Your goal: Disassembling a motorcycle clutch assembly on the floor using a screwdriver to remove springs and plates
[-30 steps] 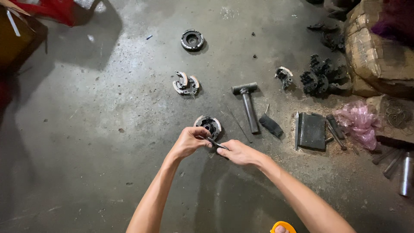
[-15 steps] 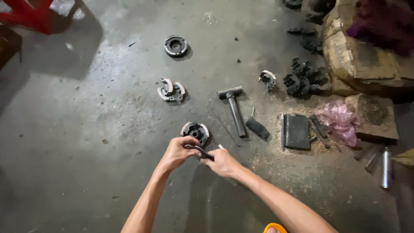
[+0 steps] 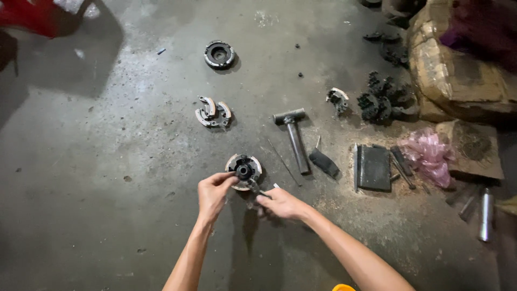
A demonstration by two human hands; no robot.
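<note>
Since a second ago both hands sit lower, still at the clutch assembly (image 3: 243,170) on the concrete floor (image 3: 107,161). Left hand (image 3: 212,193) pinches its rim; right hand (image 3: 281,203) has its grip closed round a thin tool (image 3: 253,187) at the hub. Prying appears underway; next needs steady leverage.

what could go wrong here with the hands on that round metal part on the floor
The right hand works a thin dark tool at the hub of the round metal part, with the left hand close beside it; a slip could jab those fingers. The part lies loose on the concrete floor, so it might skid. The hammer lies close and could be bumped.
</note>
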